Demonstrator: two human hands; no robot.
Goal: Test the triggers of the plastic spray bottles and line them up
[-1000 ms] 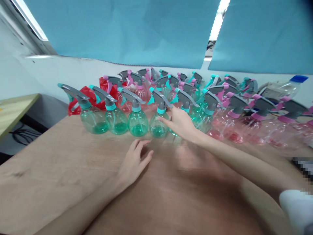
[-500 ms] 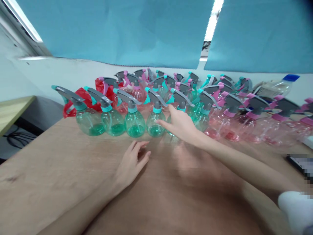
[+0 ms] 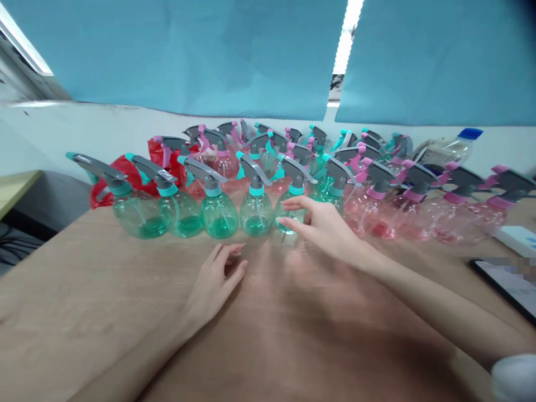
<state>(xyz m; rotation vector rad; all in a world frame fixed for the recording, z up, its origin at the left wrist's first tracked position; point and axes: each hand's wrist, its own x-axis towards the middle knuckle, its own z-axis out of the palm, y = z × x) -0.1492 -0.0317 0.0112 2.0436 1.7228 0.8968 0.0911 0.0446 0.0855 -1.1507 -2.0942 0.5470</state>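
My right hand [image 3: 320,223] has its thumb and fingers apart in front of a green spray bottle [image 3: 295,192]. Its fingertips overlap that bottle in the picture; whether they touch it I cannot tell. My left hand [image 3: 215,282] rests on the wooden table [image 3: 104,290], fingers loosely curved and holding nothing. Just beyond it stand a green spray bottle with a turquoise collar [image 3: 220,215] and another like it [image 3: 256,212]. Further left in the same front row are two more green bottles, the outermost one [image 3: 138,209] with its grey trigger head pointing left.
Pink spray bottles [image 3: 379,215] continue the row to the right, with several more bottles behind. A red plastic bag [image 3: 129,173] lies at the back left. A large clear bottle with a blue cap [image 3: 454,146] leans at the back right. A dark-edged tablet-like device [image 3: 502,290] lies at the right edge.
My right hand has drawn back from the bottle heads, lower and toward me, its fingers now apart. My left hand stays about where it was. The view has shifted slightly right.
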